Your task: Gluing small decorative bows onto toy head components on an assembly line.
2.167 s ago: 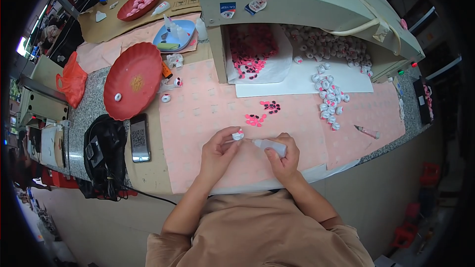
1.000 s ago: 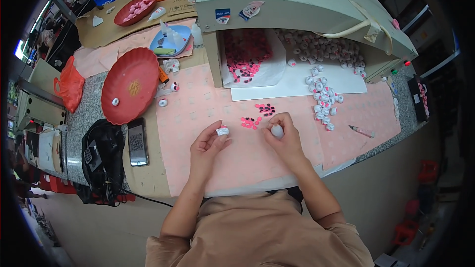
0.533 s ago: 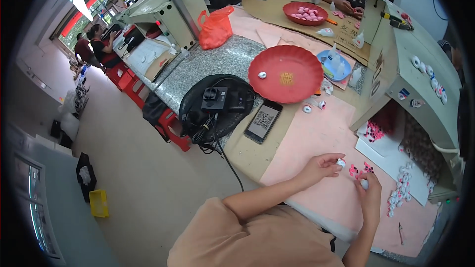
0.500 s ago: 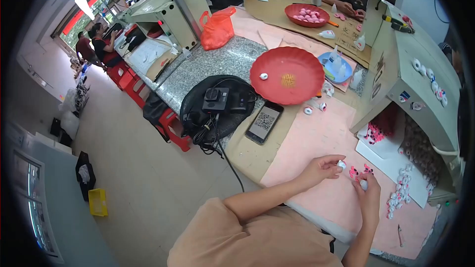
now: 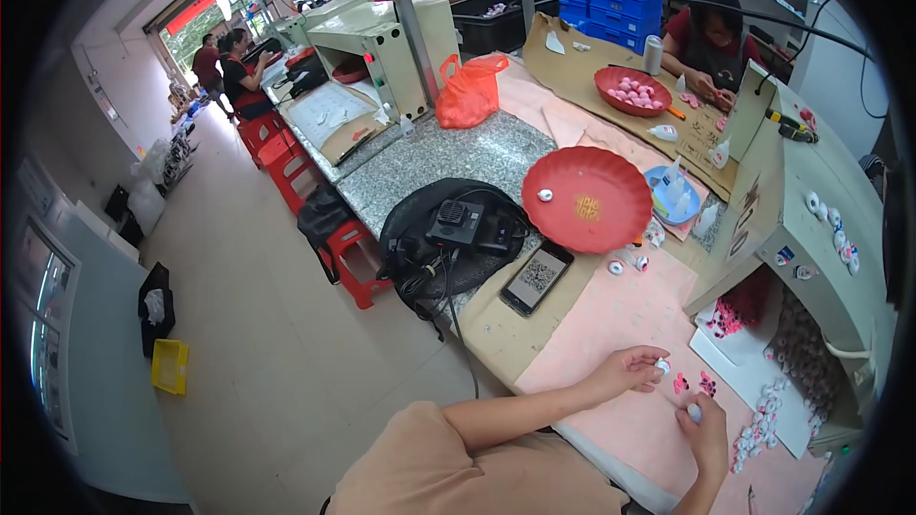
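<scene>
Above the pink cloth point(image 5: 601, 324), my left hand point(image 5: 622, 374) pinches a small white round piece point(image 5: 662, 365) with coloured markings between thumb and fingertips. A short way to its right, my right hand point(image 5: 708, 434) curls around a small whitish object point(image 5: 695, 412), perhaps a small squeeze bottle; its kind is partly hidden by the fingers. Two little clusters of pink and dark parts point(image 5: 707, 383) lie on the cloth just beyond the right hand. To the right of that hand spreads a group of similar white pieces point(image 5: 759, 434).
A red scalloped tray point(image 5: 563, 229) holds one white piece. Near it are a phone point(image 5: 536, 278), a black mesh bag point(image 5: 405, 229) with a device, and a blue dish point(image 5: 658, 181) of bottles. A pale green cabinet point(image 5: 811, 191) bounds the right. A co-worker point(image 5: 711, 43) sits across.
The view has shifted, so the bench things sit lower and more to the right. My right hand has drawn back from the pink and dark parts. My left hand still pinches the white piece.
</scene>
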A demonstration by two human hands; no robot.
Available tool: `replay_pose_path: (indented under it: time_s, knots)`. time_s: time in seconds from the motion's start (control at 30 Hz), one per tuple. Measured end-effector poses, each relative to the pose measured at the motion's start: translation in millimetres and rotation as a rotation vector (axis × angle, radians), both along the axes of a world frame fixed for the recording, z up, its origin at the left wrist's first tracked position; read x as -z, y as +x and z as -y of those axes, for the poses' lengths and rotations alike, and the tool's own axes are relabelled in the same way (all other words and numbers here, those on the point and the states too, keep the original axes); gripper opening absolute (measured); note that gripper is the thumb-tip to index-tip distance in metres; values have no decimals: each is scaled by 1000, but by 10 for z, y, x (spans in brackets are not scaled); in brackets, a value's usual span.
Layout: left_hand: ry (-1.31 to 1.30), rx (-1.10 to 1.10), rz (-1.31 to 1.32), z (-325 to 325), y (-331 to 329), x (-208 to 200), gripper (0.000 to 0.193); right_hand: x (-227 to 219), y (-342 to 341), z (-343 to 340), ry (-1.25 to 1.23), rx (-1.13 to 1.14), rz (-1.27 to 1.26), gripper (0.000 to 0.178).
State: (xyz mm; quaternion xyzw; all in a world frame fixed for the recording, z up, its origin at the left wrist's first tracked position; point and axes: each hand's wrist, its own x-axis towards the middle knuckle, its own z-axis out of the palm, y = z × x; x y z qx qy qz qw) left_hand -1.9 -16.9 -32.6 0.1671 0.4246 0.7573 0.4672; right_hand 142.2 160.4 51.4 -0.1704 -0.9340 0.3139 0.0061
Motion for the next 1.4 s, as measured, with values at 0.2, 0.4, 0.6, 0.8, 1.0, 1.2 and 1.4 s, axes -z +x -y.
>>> replay_pose_path:
  time_s: [0.2, 0.4, 0.6, 0.8, 1.0, 1.2, 1.4]
  knots:
    - [-10, 19, -35, 32, 10, -101, 44, 101, 121, -74, -39, 13, -174, 22]
    - [-8, 14, -32, 32, -17, -72, 44, 61, 55, -42, 56, -19, -103, 28]
    - [-20, 23, -42, 30, 9, -146, 43, -15, 69, -32, -75, 117, -59, 29]
    - [-14, 16, -32, 41, 19, -128, 44, 45, 120, -69, 4, 18, -35, 23]
    - [11, 23, -100, -17, 44, 0, 46, 65, 208, 30, -627, 263, -127, 11]
    - [-7, -9, -415, 0, 140, -102, 38, 393, 260, 304, -1242, 464, -328, 11]
    - [0, -15, -432, 16, 190, -128, 37, 519, 252, 426, -1423, 488, -432, 15]
